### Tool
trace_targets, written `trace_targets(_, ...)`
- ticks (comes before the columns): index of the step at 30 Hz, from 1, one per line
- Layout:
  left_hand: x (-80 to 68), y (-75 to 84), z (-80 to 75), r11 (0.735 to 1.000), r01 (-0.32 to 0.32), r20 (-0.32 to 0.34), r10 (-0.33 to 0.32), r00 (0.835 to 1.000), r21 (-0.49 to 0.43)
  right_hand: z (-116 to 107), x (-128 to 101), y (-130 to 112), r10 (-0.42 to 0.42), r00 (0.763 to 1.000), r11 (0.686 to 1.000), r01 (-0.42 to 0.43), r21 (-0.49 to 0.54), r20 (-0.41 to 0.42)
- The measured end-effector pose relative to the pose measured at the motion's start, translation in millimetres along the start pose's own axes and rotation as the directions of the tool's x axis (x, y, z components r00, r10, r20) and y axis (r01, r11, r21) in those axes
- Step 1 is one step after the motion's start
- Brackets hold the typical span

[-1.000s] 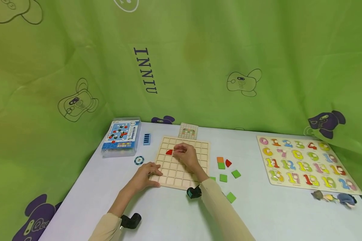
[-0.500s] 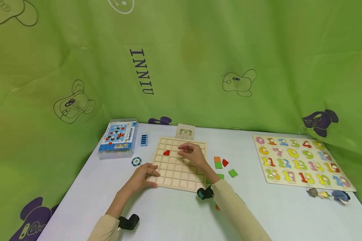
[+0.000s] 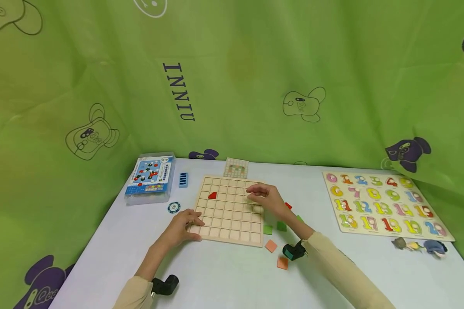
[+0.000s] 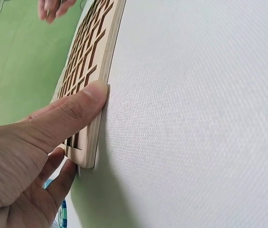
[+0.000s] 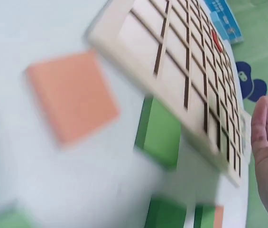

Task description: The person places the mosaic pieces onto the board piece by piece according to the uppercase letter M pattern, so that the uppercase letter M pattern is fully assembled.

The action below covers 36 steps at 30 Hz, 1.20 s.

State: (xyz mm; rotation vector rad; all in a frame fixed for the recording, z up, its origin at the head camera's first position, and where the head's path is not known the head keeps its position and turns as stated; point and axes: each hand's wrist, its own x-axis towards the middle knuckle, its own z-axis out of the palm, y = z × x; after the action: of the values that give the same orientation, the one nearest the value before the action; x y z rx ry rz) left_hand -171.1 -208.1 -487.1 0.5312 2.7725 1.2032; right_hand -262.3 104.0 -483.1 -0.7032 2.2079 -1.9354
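My left hand [image 3: 185,223] steadies the grid board [image 3: 230,210] at mid-bench, thumb pressed to its near-left corner; right hand [image 3: 268,198] empty, released, over the board's right edge, next picking a green tile [image 3: 281,226]

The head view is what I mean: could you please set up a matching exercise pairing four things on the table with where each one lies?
Things:
1. red piece
2. number puzzle
3. poker chip
4. blue game box

Places:
A. far right of the table
B. in a cell of the wooden grid board
C. far left corner of the table
D. on the table just left of the board, beyond the left hand

Pairs: 1-B, 2-A, 3-D, 4-C
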Motion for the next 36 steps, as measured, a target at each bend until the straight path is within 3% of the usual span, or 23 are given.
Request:
trace_targets(9,0.3,0.2,0.4,1.0,0.012,0.002,-0.012,1.0,-0.014,-33,-34,-6,0.096,0.994,0.991,-0.09,-0.101,0.055)
trace_targets(13,0.4,0.4,0.4,1.0,0.012,0.005,-0.012,1.0,-0.01,-45,-52,-5,0.074,0.995,0.989,-0.064,-0.133,0.067)
trace_targets(20,0.4,0.6,-0.3,1.0,0.016,-0.002,-0.016,1.0,-0.018,-63,-77,-6,0.023,0.998,0.996,-0.018,-0.085,0.053)
trace_targets(30,0.8,1.3,-0.6,0.999,0.023,0.002,-0.023,1.0,-0.024,-88,-112,1,0.01,0.987,0.998,0.001,-0.067,0.162)
trace_targets(36,-0.6,0.6,-1.6,1.0,0.014,-0.002,-0.014,1.0,-0.007,-96,-130,7,0.053,0.967,0.997,-0.037,-0.07,0.251)
